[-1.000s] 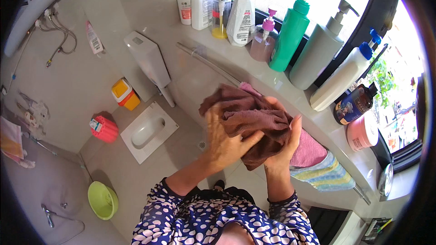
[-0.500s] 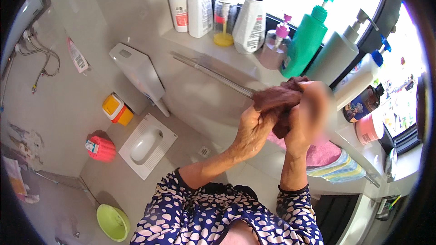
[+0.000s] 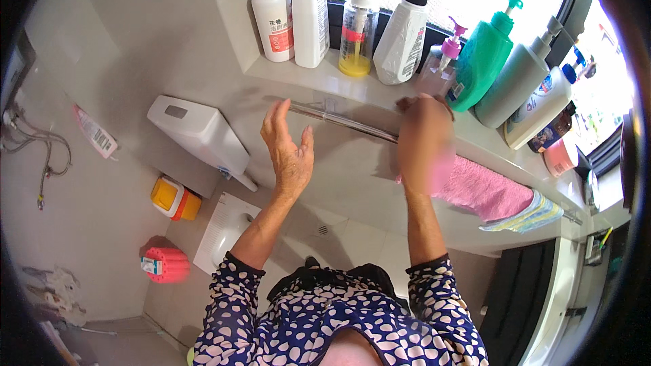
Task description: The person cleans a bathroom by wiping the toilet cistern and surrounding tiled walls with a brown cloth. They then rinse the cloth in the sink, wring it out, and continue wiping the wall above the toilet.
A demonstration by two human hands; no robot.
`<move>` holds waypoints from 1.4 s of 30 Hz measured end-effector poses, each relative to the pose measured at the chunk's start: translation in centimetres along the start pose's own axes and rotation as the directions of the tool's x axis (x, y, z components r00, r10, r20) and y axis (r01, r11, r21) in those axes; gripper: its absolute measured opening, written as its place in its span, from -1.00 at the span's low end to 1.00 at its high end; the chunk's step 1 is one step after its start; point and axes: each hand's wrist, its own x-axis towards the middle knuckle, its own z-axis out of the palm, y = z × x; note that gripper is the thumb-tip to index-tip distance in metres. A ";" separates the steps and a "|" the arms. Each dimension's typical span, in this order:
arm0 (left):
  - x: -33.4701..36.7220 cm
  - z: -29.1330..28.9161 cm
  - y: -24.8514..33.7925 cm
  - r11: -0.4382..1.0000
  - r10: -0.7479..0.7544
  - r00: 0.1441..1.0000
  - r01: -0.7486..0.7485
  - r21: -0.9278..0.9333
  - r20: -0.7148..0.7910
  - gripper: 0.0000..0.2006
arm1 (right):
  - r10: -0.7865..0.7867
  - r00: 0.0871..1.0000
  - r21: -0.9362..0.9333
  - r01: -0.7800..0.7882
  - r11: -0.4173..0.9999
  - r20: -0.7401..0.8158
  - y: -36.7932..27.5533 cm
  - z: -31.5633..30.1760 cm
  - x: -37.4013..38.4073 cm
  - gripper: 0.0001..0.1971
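My left hand (image 3: pixel 288 152) is raised in front of the wall below the left end of the metal towel rail (image 3: pixel 352 124). Its fingers are apart and nothing is in it. Over the rail's middle, close under the ledge, is my right hand (image 3: pixel 426 146), badly blurred. Dark brown cloth (image 3: pixel 407 103) shows at its fingertips, bunched in its grip; most of the cloth is hidden behind the hand. Just right of that hand a pink towel (image 3: pixel 488 190) hangs on the rail, and beside it a yellow and blue striped towel (image 3: pixel 529 213).
Above the rail, a window ledge (image 3: pixel 325 78) carries several bottles, among them a green pump bottle (image 3: pixel 483 64) and a white spray bottle (image 3: pixel 272 17). At left are a white cistern (image 3: pixel 196 132), a squat toilet (image 3: pixel 224 230), a yellow bin (image 3: pixel 175 198) and a red basket (image 3: pixel 168 265).
My hands have separated. The left has let go of the brown cloth, moved left and opened; the right has moved left to the rail with the cloth. The view has shifted.
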 end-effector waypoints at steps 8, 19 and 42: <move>1.4 0.3 -4.6 0.990 0.130 0.963 -0.137 0.014 0.236 -0.41 | -0.303 0.914 0.190 0.258 0.947 0.269 -10.3 5.3 1.2 -0.72; 1.7 -0.3 -4.8 0.978 0.189 0.938 -0.207 0.029 0.291 -0.50 | -0.505 0.745 0.172 0.482 0.859 0.436 -1.9 -0.5 2.4 -0.61; 4.9 1.7 -7.8 0.220 -0.409 0.603 0.794 -0.567 0.685 -0.71 | -0.477 0.818 0.309 0.385 0.870 0.323 -9.2 8.6 3.5 -0.70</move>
